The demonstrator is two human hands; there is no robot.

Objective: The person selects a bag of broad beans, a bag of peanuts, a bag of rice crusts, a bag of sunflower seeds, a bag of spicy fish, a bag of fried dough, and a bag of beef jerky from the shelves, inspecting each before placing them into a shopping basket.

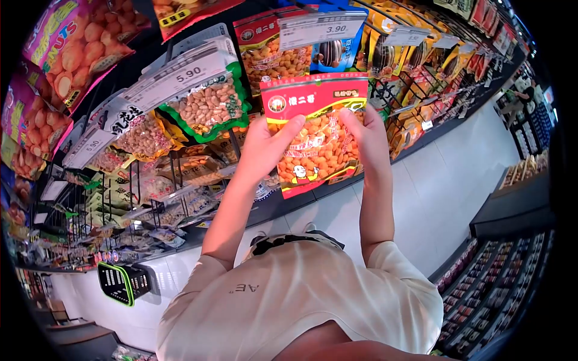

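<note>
A red and yellow snack bag (316, 141) with a clear front full of orange nut-like pieces is held up in front of me. My left hand (270, 141) grips its left edge, thumb on the front. On the right edge, my right hand (366, 135) holds it the same way, thumb on the front and fingers behind, mostly hidden. Just behind it hangs a similar red bag (259, 57) on the rack. A green-edged bag of peanuts (208, 105) hangs to the left of my left hand.
Price tags (180, 78) stick out from the rack's hooks. Yellow snack bags (391, 51) hang at upper right. A black basket with a green rim (123, 284) stands on the pale floor (442, 174) at lower left. Dark shelves (500, 289) line the lower right.
</note>
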